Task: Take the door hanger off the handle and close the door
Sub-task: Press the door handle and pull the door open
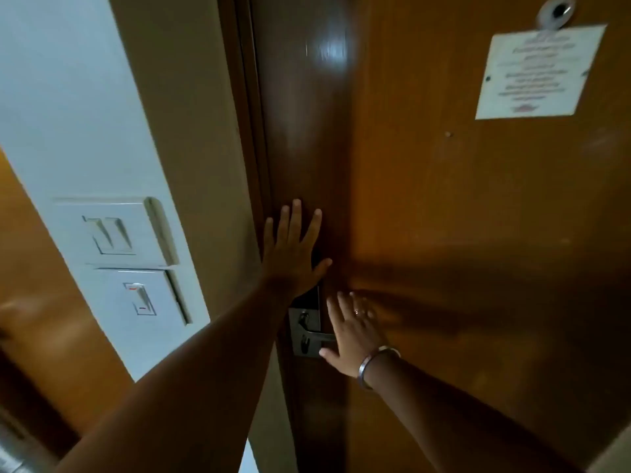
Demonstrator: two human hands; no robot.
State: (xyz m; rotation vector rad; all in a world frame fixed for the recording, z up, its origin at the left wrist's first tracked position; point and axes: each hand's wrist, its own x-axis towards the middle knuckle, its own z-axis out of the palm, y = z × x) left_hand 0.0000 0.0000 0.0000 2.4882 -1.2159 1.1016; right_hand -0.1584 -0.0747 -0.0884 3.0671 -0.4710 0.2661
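Observation:
The brown wooden door [461,216] fills the right half of the view, its left edge against the frame [252,131]. My left hand [293,250] lies flat on the door near that edge, fingers spread, just above the metal lock plate [304,331]. My right hand [355,332] is pressed flat on the door beside the plate, covering most of the lever handle [322,336]; it wears a ring and a metal bangle. No door hanger shows on the handle or in either hand.
A white wall strip [85,131] left of the frame carries two switch plates [116,230], one above the other. A white printed notice [536,73] hangs on the door under a metal peephole [558,10]. Another wooden surface sits at far left.

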